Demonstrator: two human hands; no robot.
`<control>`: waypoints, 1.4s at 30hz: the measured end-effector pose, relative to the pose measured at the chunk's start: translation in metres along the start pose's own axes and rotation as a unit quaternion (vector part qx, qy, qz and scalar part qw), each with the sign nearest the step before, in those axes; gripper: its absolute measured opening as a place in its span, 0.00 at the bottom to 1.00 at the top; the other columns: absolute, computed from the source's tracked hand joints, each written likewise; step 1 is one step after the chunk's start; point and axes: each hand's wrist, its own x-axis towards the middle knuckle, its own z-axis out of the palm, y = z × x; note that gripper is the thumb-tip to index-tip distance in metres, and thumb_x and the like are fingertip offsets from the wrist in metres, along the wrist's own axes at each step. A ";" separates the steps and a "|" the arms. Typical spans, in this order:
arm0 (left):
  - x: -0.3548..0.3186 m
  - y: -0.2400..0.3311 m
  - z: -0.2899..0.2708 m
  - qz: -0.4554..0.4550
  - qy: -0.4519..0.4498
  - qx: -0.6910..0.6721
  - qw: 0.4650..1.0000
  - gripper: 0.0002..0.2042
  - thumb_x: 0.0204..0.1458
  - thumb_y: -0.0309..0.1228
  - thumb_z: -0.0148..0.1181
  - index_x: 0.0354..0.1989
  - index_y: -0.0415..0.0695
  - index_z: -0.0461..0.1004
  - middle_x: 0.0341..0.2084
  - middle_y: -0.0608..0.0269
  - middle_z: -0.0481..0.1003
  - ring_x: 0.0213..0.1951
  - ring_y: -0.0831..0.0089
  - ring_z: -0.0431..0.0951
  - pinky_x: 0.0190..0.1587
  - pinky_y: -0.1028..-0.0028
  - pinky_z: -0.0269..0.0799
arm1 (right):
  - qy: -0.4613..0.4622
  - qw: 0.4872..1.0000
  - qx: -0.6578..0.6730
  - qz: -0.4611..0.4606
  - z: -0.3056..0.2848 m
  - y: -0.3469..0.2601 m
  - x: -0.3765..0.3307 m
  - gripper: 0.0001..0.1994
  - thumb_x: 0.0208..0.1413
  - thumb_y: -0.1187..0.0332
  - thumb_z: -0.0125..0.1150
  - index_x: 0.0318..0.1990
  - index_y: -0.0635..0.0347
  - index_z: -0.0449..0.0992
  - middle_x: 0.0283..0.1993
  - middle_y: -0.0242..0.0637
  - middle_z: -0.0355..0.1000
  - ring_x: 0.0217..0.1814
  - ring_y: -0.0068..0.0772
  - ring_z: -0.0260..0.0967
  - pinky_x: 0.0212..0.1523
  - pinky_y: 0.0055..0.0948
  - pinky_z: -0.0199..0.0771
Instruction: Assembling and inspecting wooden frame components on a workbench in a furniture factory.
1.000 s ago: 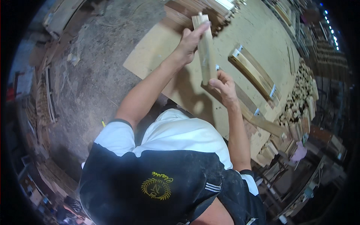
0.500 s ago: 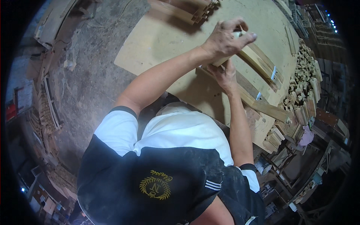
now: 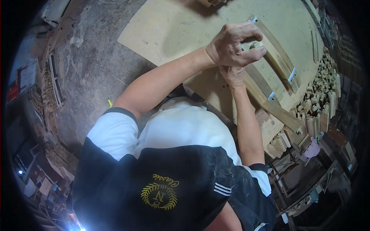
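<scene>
Two hands: meet upper right of centre, over the plywood bench (image 3: 173, 30).
Left hand (image 3: 233, 46): forearm stretched diagonally, fingers curled tight around a pale wood piece (image 3: 255, 44).
Right hand (image 3: 232, 74): directly beneath, mostly hidden; finger state can't tell.
Wood piece: just beside the slat frame (image 3: 283, 63).

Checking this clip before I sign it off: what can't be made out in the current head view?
- Right hand: mostly covered by the left hand, so its grip cannot be told.
- Wooden piece in the left hand: only a pale end shows past the fingers; its length is hidden.
- Stacked wood blocks: bent and small near the fisheye rim, not countable.
- Workbench: far end cut off by the top edge.
</scene>
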 end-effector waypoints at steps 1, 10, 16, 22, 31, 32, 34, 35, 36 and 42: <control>-0.001 0.000 0.000 0.004 -0.008 0.011 1.000 0.13 0.46 0.32 0.68 0.36 0.37 0.75 0.23 0.64 0.72 0.25 0.79 0.71 0.28 0.78 0.67 | 0.009 1.000 -0.011 -0.013 0.000 -0.003 0.004 0.23 0.45 0.68 0.70 0.50 0.62 0.73 0.48 0.51 0.70 0.51 0.60 0.68 0.50 0.52 0.67; -0.014 -0.006 -0.044 -0.200 0.089 -0.146 0.965 0.32 0.57 0.59 0.53 0.57 0.41 0.72 0.43 0.60 0.77 0.48 0.70 0.74 0.54 0.69 0.65 | 0.081 0.971 -0.069 0.215 -0.111 -0.044 -0.122 0.21 0.49 0.74 0.70 0.52 0.68 0.74 0.50 0.47 0.75 0.53 0.43 0.74 0.56 0.35 0.72; -0.066 -0.084 -0.060 -0.553 -0.055 -0.009 0.831 0.34 0.62 0.60 0.43 0.50 0.35 0.76 0.39 0.53 0.78 0.42 0.65 0.76 0.46 0.67 0.73 | 0.514 0.723 0.206 0.413 -0.226 0.059 -0.277 0.11 0.65 0.68 0.49 0.38 0.67 0.74 0.30 0.29 0.69 0.35 0.21 0.66 0.42 0.27 0.72; -0.094 -0.158 -0.043 -0.542 -0.089 -0.040 0.834 0.34 0.61 0.61 0.45 0.33 0.38 0.82 0.25 0.60 0.78 0.31 0.73 0.74 0.40 0.70 0.71 | 0.169 0.839 -0.043 0.515 -0.234 0.107 -0.237 0.14 0.65 0.61 0.48 0.43 0.63 0.73 0.38 0.30 0.67 0.40 0.25 0.65 0.42 0.32 0.70; 0.000 -0.027 -0.021 -0.392 0.018 -0.175 0.903 0.36 0.63 0.57 0.44 0.46 0.25 0.77 0.40 0.48 0.80 0.44 0.68 0.79 0.54 0.71 0.71 | 0.349 0.822 0.112 0.436 -0.288 0.105 -0.204 0.24 0.67 0.47 0.47 0.53 0.59 0.74 0.53 0.38 0.72 0.51 0.34 0.69 0.51 0.35 0.72; 0.001 -0.017 -0.026 -0.341 0.060 -0.226 0.911 0.35 0.65 0.54 0.43 0.47 0.25 0.75 0.47 0.42 0.78 0.50 0.61 0.78 0.59 0.67 0.69 | 0.406 0.800 0.192 0.399 -0.298 0.070 -0.151 0.27 0.67 0.43 0.44 0.54 0.58 0.73 0.53 0.38 0.72 0.50 0.34 0.68 0.50 0.36 0.72; 0.013 0.017 -0.022 -0.202 0.079 -0.321 0.922 0.32 0.65 0.50 0.45 0.44 0.24 0.76 0.49 0.40 0.77 0.51 0.58 0.78 0.59 0.64 0.69 | 0.507 0.710 0.299 0.387 -0.312 0.022 -0.102 0.30 0.65 0.40 0.45 0.56 0.58 0.70 0.53 0.38 0.71 0.51 0.35 0.68 0.49 0.38 0.72; 0.011 0.027 -0.021 -0.167 0.078 -0.316 0.930 0.29 0.65 0.48 0.47 0.44 0.25 0.76 0.49 0.40 0.76 0.51 0.59 0.78 0.59 0.64 0.69 | 0.510 0.705 0.308 0.385 -0.322 0.013 -0.099 0.30 0.63 0.40 0.49 0.57 0.58 0.69 0.53 0.39 0.71 0.52 0.36 0.69 0.51 0.40 0.72; 0.009 0.035 -0.021 -0.132 0.076 -0.311 0.938 0.26 0.64 0.45 0.49 0.43 0.26 0.76 0.50 0.40 0.76 0.51 0.60 0.78 0.58 0.65 0.70 | 0.514 0.699 0.317 0.383 -0.330 0.008 -0.095 0.31 0.61 0.40 0.53 0.58 0.59 0.67 0.54 0.39 0.70 0.54 0.38 0.69 0.53 0.41 0.72; 0.011 0.056 -0.012 -0.111 0.108 -0.234 0.960 0.15 0.58 0.34 0.60 0.44 0.32 0.77 0.47 0.49 0.78 0.43 0.76 0.76 0.47 0.75 0.72 | 0.583 0.694 0.287 0.310 -0.335 0.000 -0.091 0.24 0.57 0.50 0.63 0.54 0.57 0.71 0.54 0.42 0.71 0.57 0.43 0.69 0.58 0.47 0.70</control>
